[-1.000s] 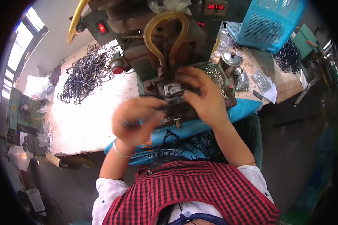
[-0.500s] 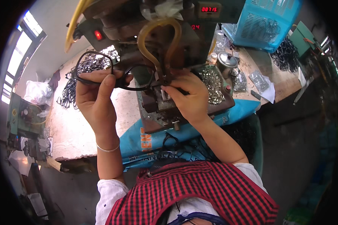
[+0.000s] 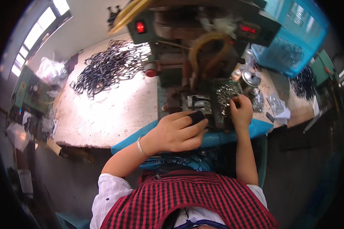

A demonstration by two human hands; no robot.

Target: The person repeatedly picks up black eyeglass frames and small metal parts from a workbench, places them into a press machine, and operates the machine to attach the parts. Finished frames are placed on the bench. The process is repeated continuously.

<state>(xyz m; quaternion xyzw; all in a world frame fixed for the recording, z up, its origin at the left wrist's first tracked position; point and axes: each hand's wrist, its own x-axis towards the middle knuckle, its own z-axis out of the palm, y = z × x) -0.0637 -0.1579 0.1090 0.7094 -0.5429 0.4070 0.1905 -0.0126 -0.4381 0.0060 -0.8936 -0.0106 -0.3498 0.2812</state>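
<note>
My left hand [image 3: 176, 131] is in front of the bench machine [image 3: 174, 63], back up, with its fingers loosely bent and slightly apart. A black cover [image 3: 197, 117] shows at one fingertip. No glasses frame can be seen in this hand. My right hand [image 3: 241, 110] is at the edge of a heap of small shiny metal parts [image 3: 226, 95], its thumb and forefinger pinched together. Anything between those fingertips is too small to make out. A dark piece [image 3: 198, 101] lies at the machine's work spot, just beyond my left fingers.
A pile of black glasses frames [image 3: 107, 68] lies on the pale tabletop [image 3: 103, 122] at left. A blue basket [image 3: 294, 42], a lidded metal pot [image 3: 251, 78] and clear parts bags [image 3: 275, 104] are at right. Blue sheeting [image 3: 130, 139] hangs along the front edge.
The glasses frame has left my left hand, which moved right and nearer to me. My right hand went from the machine's work spot to the metal parts. The view has shifted left.
</note>
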